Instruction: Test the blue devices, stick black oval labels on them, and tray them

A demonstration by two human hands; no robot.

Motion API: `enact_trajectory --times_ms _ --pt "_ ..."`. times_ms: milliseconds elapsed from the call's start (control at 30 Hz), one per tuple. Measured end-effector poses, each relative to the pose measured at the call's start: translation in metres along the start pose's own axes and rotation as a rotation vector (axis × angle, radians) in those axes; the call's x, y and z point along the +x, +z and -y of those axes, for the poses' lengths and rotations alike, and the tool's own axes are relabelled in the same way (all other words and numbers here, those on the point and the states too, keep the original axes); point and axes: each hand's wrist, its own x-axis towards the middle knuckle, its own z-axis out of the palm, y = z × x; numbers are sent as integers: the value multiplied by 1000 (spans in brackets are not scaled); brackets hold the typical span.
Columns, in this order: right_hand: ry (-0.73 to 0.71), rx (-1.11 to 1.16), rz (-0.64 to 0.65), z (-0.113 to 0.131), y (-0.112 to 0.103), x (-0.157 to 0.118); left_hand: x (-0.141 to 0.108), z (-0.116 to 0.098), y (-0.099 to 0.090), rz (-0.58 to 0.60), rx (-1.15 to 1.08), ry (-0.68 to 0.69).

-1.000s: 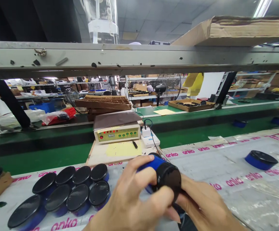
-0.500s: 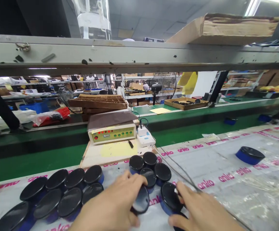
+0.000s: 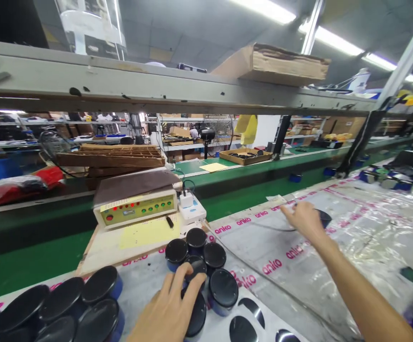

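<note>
Black-topped container: round, squat, flat glossy black top with pale glints, partly hidden under the fingers of the left hand. Sits in a tight cluster of similar containers on the desk, just in front of the wooden board; a neighbor shows a dark blue side below its black top.

Left hand: fingers spread and bent over the cluster, fingertips at the container's top. Whether it grips cannot be told. Right hand: reached out over the desk, fingers partly curled, beside a lone dark container that it partly hides; contact or hold unclear.

Second group of the same kind at left, packed together, blue sides visible on some. Black discs lie flat on a pale sheet near the cluster's front edge.

Desk covering: translucent plastic, pink "anko" print. Cable runs across it. On the board: control box with red and green lights, yellow paper, small black item. White plug unit just beside the box. Green conveyor beyond.
</note>
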Motion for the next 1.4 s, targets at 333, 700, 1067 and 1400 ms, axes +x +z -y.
enact_trajectory --times_ms 333,700,1067,1400 --pt "67 329 66 -2 0 23 4 -21 -65 -162 -525 -5" --pt "-685 813 606 177 -67 -126 -1 -27 -74 -497 -934 -34" --pt "-1066 589 274 175 -67 -130 4 -25 -90 -279 -1921 -345" --pt "-1121 361 -20 170 -66 -136 2 -22 -81 -484 -1312 -107"
